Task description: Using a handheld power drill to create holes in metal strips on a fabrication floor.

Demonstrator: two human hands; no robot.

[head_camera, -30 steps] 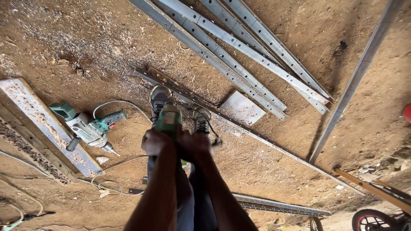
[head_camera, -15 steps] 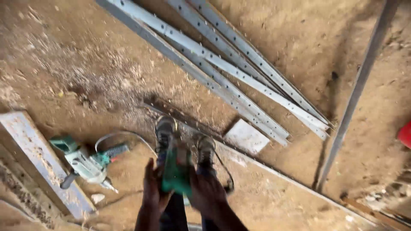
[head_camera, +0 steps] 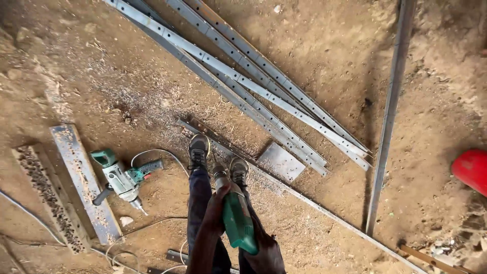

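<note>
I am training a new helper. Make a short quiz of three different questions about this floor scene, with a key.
1. True or false: both hands hold the green drill.
2. The second drill lies: A) on the red thing; B) on the ground by the plank; C) on the strips.
3. Fill in: the flat plate lies beside the right ____.

Key: 1 true; 2 B; 3 shoe.

Person standing, both arms stretched straight down in front of the legs. Left hand [head_camera: 215,208] curled closed, fingers wrapped tight, forearm running up to the lower frame edge. Right hand [head_camera: 264,248] just beside it, lower and closing from the other side, knuckles outward.
</note>
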